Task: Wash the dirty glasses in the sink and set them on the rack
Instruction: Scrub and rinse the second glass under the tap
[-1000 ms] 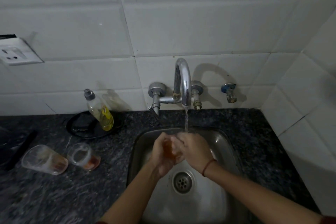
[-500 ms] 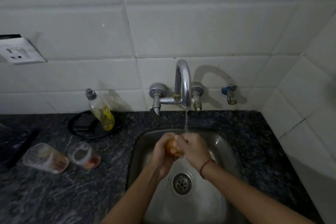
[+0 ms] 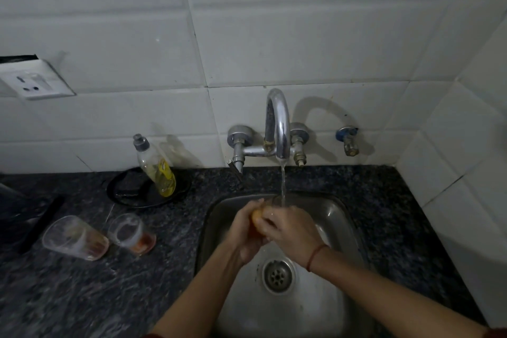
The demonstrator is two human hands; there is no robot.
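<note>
Both my hands meet over the steel sink (image 3: 341, 217), right under the running tap (image 3: 278, 129). Between them is a glass (image 3: 257, 217) with orange residue; only a small orange patch and part of its rim show. My left hand (image 3: 242, 234) wraps it from the left. My right hand (image 3: 292, 230), with a red thread on the wrist, covers it from the right. The water stream lands at the glass's rim. Two more dirty glasses lie on their sides on the dark counter to the left, a larger one (image 3: 75, 237) and a smaller one (image 3: 131, 233). No rack is in view.
A dish soap bottle (image 3: 156, 170) with yellow liquid leans on a black round plate (image 3: 126, 192) by the wall. The drain (image 3: 277, 274) sits below my hands. A dark object (image 3: 19, 217) lies at the far left. White tiled walls close the back and right.
My hands have shifted slightly up and back toward the stream while working around the glass. The two glasses on the counter have not moved.
</note>
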